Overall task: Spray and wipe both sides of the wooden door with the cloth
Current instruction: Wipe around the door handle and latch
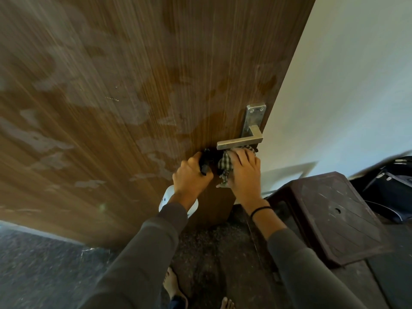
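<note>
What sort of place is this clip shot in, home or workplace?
Probably a room in a home, by a doorway: a wooden door with a metal lever handle, a plain white wall, and a brown stool and dark bag on the speckled floor.

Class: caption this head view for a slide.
Right hand presses checked cloth to wooden door below lever handle; left hand grips spray bottle.
</note>
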{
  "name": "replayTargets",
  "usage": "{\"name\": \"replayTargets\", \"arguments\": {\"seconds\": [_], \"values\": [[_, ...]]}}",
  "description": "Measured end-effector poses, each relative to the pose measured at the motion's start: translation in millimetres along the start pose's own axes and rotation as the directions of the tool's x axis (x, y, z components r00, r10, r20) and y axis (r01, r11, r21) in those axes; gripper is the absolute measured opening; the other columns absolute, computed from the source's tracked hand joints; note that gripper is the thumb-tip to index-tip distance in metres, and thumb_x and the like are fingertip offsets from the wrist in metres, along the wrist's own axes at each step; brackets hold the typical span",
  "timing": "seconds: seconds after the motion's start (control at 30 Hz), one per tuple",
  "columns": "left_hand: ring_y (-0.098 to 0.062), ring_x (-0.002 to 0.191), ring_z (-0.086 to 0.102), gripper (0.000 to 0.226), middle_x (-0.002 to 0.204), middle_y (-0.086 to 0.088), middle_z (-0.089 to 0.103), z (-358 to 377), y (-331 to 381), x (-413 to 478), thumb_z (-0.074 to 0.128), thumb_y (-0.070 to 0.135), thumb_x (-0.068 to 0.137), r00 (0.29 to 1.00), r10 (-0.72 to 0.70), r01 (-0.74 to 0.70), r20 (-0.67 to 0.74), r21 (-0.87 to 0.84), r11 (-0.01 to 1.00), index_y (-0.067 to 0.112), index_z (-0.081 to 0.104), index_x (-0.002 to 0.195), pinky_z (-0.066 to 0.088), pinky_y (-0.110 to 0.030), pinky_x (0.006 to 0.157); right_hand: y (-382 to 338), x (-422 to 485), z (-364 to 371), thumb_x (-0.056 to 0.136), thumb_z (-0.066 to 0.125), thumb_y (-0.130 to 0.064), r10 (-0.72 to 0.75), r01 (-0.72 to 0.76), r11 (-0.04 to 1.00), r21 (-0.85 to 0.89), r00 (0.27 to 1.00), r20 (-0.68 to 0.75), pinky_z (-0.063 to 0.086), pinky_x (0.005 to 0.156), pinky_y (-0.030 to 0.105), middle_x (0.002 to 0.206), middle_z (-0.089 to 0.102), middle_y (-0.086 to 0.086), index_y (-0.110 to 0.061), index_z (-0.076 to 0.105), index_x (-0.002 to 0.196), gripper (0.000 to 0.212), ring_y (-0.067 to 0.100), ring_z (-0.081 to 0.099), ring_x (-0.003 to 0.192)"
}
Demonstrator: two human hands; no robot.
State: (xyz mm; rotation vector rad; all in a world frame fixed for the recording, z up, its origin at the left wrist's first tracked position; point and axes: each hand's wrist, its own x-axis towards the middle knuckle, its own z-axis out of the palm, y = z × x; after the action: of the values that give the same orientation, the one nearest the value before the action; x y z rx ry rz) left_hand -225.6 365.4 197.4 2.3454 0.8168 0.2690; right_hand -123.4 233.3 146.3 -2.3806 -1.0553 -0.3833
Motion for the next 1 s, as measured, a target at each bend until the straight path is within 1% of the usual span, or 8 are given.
{"name": "replayTargets", "arguments": {"seconds": [0.07,0.17,0.23,0.4,0.53,0.63,0.87,1.0], "values": [[-0.035,0.1,0.067,0.041,0.105,-0.013,0.07,0,0,0,0.063,0.027,0.092,1.0,0.008,-0.008,-0.007,-0.01,1.0,0.018,0.06,0.133,0.055,-0.046,0.084,29,4,-14,0.073,0.081,-0.02,-0.123,0.123,0.992,-0.002,0.991,0.046,0.049,0.102,0.05,0.133,0.058,0.012,-0.008,0.06,0.132,0.064,0.027,0.042,0.126],[-0.033,0.096,0.068,0.038,0.102,-0.011,0.071,0,-1,1,0.063,0.025,0.093,1.0,0.016,-0.016,-0.007,-0.018,1.0,0.016,0.061,0.131,0.056,-0.044,0.082,36,-2,-18,0.085,0.061,-0.005,0.153,-0.139,0.96,0.245,0.987,-0.039,0.046,0.108,0.044,0.136,0.052,0.014,-0.003,0.055,0.133,0.049,0.022,0.041,0.128],[-0.032,0.097,0.068,0.038,0.103,-0.011,0.07,-1,-1,2,0.063,0.025,0.094,1.0,0.017,-0.017,0.008,-0.02,1.0,0.016,0.061,0.13,0.052,-0.039,0.08,16,0,-8,0.083,0.064,0.005,0.303,-0.262,0.911,0.318,0.949,-0.087,0.044,0.111,0.039,0.136,0.05,0.014,-0.002,0.055,0.131,0.049,0.023,0.043,0.128],[-0.033,0.103,0.066,0.047,0.111,-0.012,0.068,-3,-3,4,0.063,0.03,0.092,0.999,-0.006,0.005,0.04,0.006,1.0,0.02,0.057,0.138,0.053,-0.047,0.088,16,0,-12,0.079,0.07,0.001,0.112,-0.107,0.975,0.194,0.994,-0.014,0.047,0.104,0.036,0.133,0.054,0.01,-0.006,0.059,0.13,0.053,0.025,0.047,0.127],[-0.031,0.102,0.067,0.044,0.109,-0.011,0.069,-3,-4,7,0.063,0.03,0.092,0.999,0.003,-0.003,0.044,0.003,1.0,0.019,0.059,0.134,0.054,-0.047,0.088,25,4,-17,0.088,0.066,0.0,0.361,-0.319,0.89,0.325,0.929,-0.077,0.037,0.106,0.023,0.133,0.051,0.011,-0.003,0.055,0.131,0.045,0.022,0.043,0.126],[-0.031,0.104,0.066,0.044,0.11,-0.011,0.068,-1,-6,8,0.063,0.03,0.092,0.999,0.018,-0.019,0.051,0.007,1.0,0.019,0.058,0.135,0.054,-0.048,0.09,11,13,-15,0.086,0.065,0.003,0.498,-0.409,0.798,0.443,0.861,-0.103,0.041,0.106,0.026,0.127,0.052,0.01,-0.003,0.057,0.125,0.04,0.023,0.049,0.12],[-0.033,0.116,0.06,0.054,0.124,-0.013,0.062,0,-8,9,0.061,0.033,0.095,0.998,0.024,-0.028,0.06,0.07,0.997,0.023,0.049,0.147,0.046,-0.043,0.094,2,30,-20,0.087,0.059,-0.019,0.829,-0.596,0.139,0.791,0.506,0.236,0.052,0.099,0.048,0.122,0.058,0.006,-0.026,0.046,0.122,0.038,0.021,0.06,0.108],[-0.032,0.114,0.061,0.052,0.122,-0.012,0.063,-3,-6,7,0.06,0.032,0.095,0.997,0.039,-0.042,0.06,0.057,0.997,0.021,0.05,0.145,0.046,-0.042,0.093,3,37,-27,0.095,0.054,-0.002,0.796,-0.392,-0.347,0.852,0.357,0.488,0.054,0.074,0.034,0.108,0.064,0.009,-0.009,0.057,0.114,0.021,0.02,0.064,0.094]]}}
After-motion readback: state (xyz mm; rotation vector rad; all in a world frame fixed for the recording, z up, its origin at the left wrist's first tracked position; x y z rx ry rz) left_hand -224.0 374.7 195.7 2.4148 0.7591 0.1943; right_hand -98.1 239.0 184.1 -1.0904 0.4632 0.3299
